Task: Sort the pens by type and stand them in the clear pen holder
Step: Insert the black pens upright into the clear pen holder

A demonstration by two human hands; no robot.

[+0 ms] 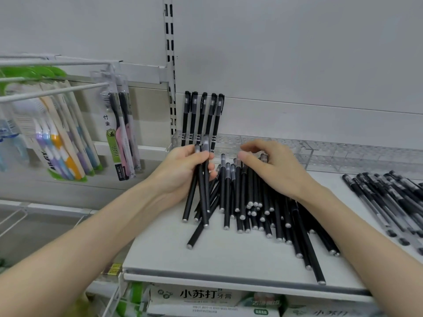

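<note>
Pens: five stand in the holder; left hand grips three.

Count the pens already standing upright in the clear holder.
5. The standing pens form one row, side by side, at the left end of the clear holder, just behind the left hand; none seems hidden.

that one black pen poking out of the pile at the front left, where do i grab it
Probably pinch the stray pen by its lower barrel, just above the silver end, coming from the front left. That end lies bare on the shelf, while its upper part runs under the pile and the held pens in the left hand.
</note>
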